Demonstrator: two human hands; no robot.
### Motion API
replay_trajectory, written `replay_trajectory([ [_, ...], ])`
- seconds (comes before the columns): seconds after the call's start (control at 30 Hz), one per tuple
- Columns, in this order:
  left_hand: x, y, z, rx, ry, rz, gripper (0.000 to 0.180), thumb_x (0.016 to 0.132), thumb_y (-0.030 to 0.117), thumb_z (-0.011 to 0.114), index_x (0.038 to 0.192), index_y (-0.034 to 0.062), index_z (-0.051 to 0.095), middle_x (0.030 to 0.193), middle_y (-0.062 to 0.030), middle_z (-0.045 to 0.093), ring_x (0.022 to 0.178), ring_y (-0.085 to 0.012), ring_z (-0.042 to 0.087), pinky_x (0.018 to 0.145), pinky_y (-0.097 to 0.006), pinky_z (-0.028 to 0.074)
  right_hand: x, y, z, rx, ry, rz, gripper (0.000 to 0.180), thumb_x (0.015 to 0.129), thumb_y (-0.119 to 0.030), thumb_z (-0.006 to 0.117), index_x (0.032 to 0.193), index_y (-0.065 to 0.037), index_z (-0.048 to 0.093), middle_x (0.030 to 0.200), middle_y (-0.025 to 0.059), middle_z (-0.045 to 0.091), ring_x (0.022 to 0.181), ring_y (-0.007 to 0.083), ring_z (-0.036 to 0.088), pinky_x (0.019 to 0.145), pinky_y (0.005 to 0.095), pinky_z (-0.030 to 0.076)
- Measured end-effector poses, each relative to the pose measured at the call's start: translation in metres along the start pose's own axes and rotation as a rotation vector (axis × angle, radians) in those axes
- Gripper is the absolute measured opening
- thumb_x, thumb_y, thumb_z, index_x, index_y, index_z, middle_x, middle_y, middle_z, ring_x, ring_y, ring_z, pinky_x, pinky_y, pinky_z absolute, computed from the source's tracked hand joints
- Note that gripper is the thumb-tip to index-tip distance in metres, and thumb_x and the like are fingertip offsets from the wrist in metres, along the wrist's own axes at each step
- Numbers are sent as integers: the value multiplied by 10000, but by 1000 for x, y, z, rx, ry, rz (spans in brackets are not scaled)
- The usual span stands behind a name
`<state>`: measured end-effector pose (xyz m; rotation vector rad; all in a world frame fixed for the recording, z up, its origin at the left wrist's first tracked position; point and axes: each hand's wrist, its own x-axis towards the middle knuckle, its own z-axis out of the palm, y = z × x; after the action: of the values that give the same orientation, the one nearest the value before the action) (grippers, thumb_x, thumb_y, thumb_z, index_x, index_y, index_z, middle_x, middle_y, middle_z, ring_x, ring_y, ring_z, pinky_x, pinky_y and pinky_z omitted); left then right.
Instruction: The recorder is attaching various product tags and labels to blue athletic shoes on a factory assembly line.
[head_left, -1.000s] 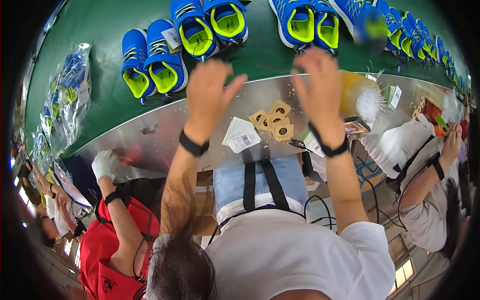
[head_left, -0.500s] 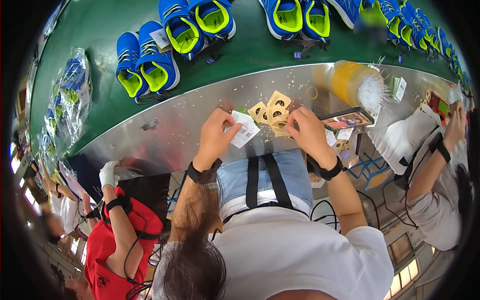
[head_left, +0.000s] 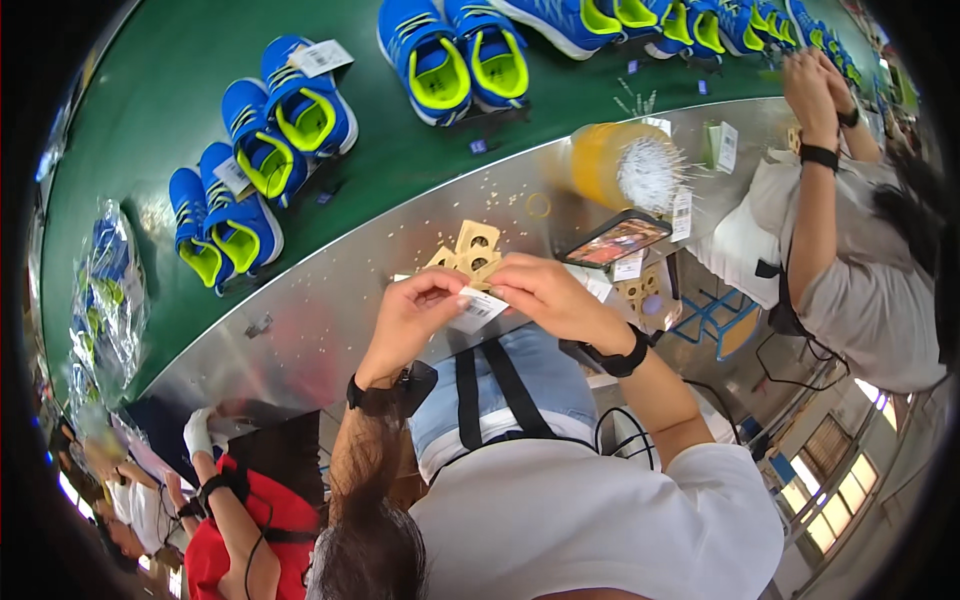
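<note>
My left hand [head_left: 415, 318] pinches a white paper hang tag [head_left: 478, 311] with printing on it, held low over the metal work surface. Right beside it, my right hand [head_left: 548, 297] has its thumb and fingertips pressed together at the tag's upper corner. Whatever lies between those fingertips is too small to make out. Just beyond both hands is a small pile of tan square cards [head_left: 478, 240] with dark round marks, partly covered by my fingers.
A green conveyor [head_left: 350, 200] carries pairs of blue shoes [head_left: 440, 75]. To the right lie a phone [head_left: 617, 240], a yellow-taped roll [head_left: 600, 165] full of white plastic fasteners and a rubber band [head_left: 538, 205]. Co-workers' arms [head_left: 818, 190] flank both sides.
My hands have come together, the right reaching the tag in the left from the tan cards. The view has swung, and the shoes appear further left. The right-hand co-worker's hands now meet over the conveyor.
</note>
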<state>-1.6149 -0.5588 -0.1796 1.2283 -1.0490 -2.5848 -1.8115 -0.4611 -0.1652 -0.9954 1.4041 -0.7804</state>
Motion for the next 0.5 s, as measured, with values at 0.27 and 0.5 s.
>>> replay_trajectory([
  [0.27, 36, 25, 28, -54, 115, 94, 157, 813, -44, 646, 966, -32, 614, 935, -46, 622, 866, -94, 600, 757, -223, 493, 5, -27, -30, -56, 215, -7, 207, 891, -79, 552, 1079, -6, 602, 897, 134, 649, 739, 218, 644, 641, 315, 496],
  [0.5, 67, 30, 50, 48, 39, 170, 171, 824, -11, 648, 991, -22, 611, 956, -35, 608, 853, -95, 592, 785, -222, 485, 30, -58, -128, -823, 857, -110, 122, 763, -100, 693, 877, -63, 672, 786, 68, 609, 723, 190, 593, 619, 293, 456],
])
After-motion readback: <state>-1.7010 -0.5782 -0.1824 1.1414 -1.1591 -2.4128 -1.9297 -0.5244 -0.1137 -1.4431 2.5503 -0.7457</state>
